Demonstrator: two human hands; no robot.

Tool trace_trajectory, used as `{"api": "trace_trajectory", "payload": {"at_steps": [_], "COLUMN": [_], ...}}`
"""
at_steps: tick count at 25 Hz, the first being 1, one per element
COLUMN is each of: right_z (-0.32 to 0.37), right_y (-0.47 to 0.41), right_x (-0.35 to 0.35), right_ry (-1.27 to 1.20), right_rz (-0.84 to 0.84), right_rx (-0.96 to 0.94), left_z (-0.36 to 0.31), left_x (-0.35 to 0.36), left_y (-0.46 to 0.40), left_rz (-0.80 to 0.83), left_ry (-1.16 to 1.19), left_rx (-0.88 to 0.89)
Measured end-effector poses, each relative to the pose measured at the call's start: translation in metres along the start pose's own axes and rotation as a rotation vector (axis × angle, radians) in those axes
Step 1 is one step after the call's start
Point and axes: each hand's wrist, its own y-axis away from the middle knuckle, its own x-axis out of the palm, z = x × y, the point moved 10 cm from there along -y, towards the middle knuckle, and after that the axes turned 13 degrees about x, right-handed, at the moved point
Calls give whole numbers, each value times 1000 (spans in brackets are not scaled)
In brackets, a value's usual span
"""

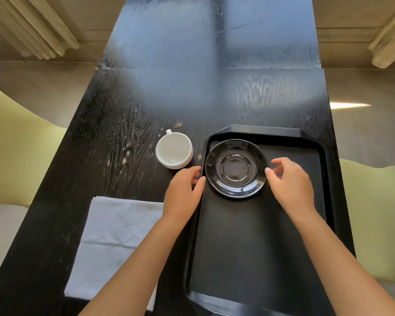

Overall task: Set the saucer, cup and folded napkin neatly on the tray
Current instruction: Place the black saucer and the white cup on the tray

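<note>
A black saucer lies in the far left part of the black tray. My left hand hovers at the saucer's left edge, over the tray's rim, fingers apart and curled. My right hand is just right of the saucer, fingertips close to its rim, holding nothing. A white cup stands upright on the table left of the tray, its handle pointing away from me. A folded white napkin lies flat on the table at the near left, partly under my left forearm.
The dark wooden table runs away from me, narrow and long. Pale green chairs stand on both sides. Curtains hang at the far left and right. The tray's near half holds nothing.
</note>
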Motion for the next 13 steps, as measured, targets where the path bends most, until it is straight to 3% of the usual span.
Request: {"api": "trace_trajectory", "payload": {"at_steps": [2, 4, 7, 10, 13], "right_z": [45, 95, 146, 165, 170], "right_y": [21, 49, 80, 83, 80], "right_x": [1, 29, 90, 128, 139], "right_ry": [82, 153, 388, 510, 541], "right_rz": [-114, -101, -80, 12, 49], "right_rx": [-265, -579, -1001, -1132, -1168], "left_z": [0, 6, 26, 35, 33], "left_x": [-31, -51, -49, -40, -43], "left_y": [9, 10, -5, -16, -23], "left_rz": [-80, -104, 83, 230, 197], "left_ry": [-154, -368, -598, -661, -676], "left_rx": [159, 287, 337, 406, 501]}}
